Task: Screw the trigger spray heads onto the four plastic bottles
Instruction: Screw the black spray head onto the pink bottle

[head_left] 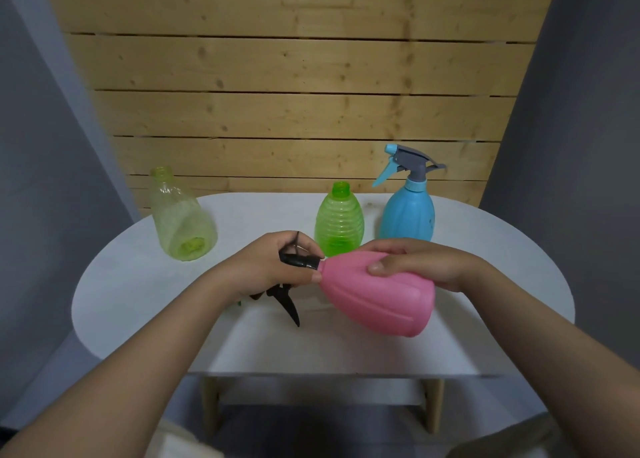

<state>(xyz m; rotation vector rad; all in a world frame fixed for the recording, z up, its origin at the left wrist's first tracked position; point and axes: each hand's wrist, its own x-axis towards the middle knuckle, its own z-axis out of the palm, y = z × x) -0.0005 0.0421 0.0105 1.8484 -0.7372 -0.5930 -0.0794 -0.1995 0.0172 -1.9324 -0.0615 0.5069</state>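
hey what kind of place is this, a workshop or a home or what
Probably a small staged work corner, not a real workshop: a white round table against a bare pine-plank wall, flanked by plain grey panels, with only spray bottles set out.

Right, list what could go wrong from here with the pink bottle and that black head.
1. The pink bottle is held tilted in mid-air, neck toward the black spray head, so the threads may start crooked and cross-thread.
2. The left hand covers the collar, hiding the join; a misfit could go unnoticed.
3. The ribbed green bottle stands open just behind both hands; the right hand turning the bottle might knock it over.
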